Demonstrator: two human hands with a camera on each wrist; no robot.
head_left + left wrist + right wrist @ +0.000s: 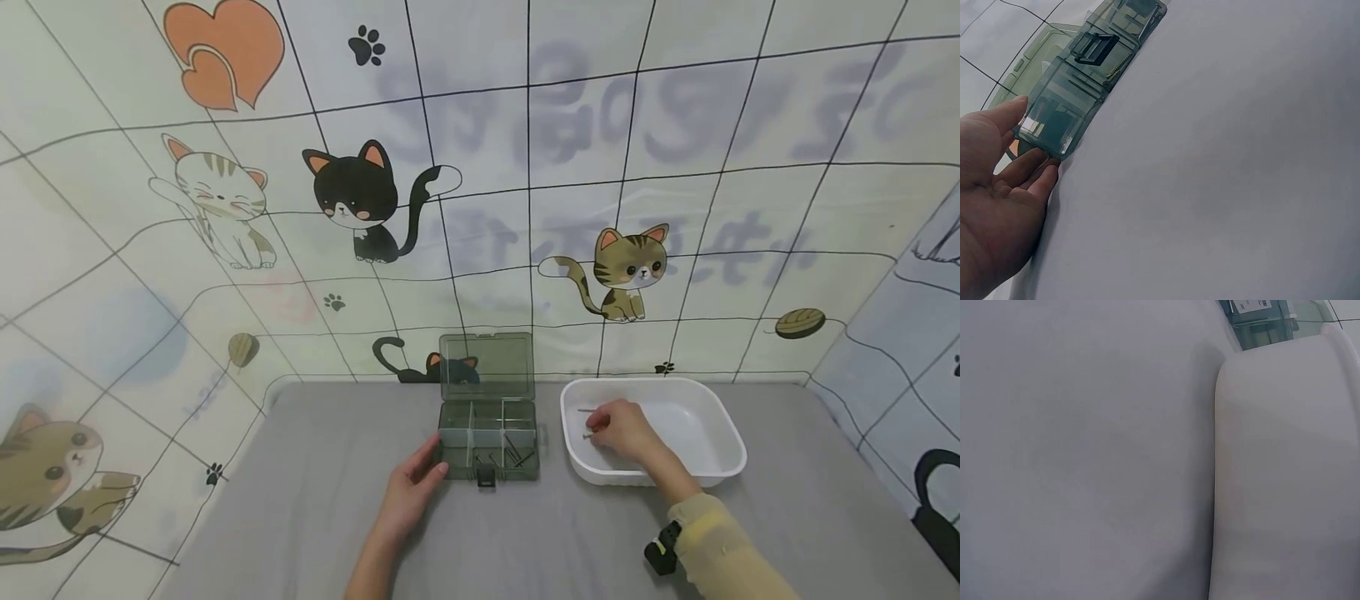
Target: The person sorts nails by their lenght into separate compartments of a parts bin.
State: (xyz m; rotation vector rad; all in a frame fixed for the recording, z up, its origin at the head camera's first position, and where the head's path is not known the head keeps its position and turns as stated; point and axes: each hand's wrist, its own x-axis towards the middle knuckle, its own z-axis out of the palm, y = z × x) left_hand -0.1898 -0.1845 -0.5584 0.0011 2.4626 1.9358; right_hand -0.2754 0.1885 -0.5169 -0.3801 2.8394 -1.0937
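Note:
A dark-green clear plastic compartment box (453, 457) stands on the grey surface with its lid (487, 360) raised. Several thin screws (516, 451) lie in its front compartments. At the box's left front corner my left hand (408, 487) grips it, thumb at the front edge and fingers along the side, as the left wrist view also shows. My right hand (626, 429) reaches down into a white tray (697, 417), fingers curled and fingertips close together. Thin screws (585, 410) show beside those fingertips; I cannot tell whether one is pinched. The right wrist view misses this hand.
The white tray stands just right of the box, with a narrow gap between them. Behind both rises a cloth backdrop (495, 292) printed with cats and grid lines. A black strap-like object (937, 508) is at the far right edge.

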